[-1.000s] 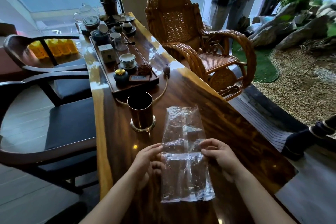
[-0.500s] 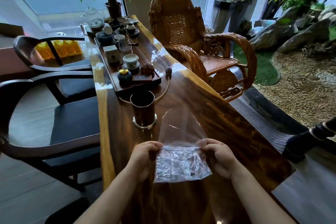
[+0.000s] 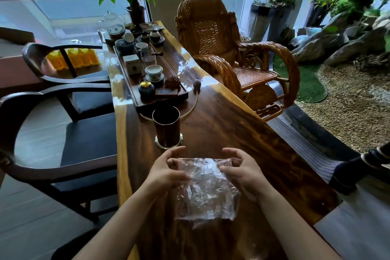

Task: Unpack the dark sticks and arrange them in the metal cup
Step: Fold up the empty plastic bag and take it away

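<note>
A long, glossy dark-brown wooden slab table (image 3: 232, 124) runs away from the viewer. On its far half lies a long dark rectangular wooden tea tray (image 3: 135, 91) carrying lidded ceramic cups, small jars and a small box. Nearer stands the tall, dark cylindrical metal cup (image 3: 166, 127) on a shiny ring base; its inside looks dark, and I cannot tell whether anything is in it. Just in front of it, a crumpled clear plastic bag (image 3: 205, 188) lies over the tabletop; whether dark sticks are inside it cannot be made out. The left hand (image 3: 166, 170) and right hand (image 3: 240, 168) pinch the bag's top corners, fingers curled, thumbs on the film.
</note>
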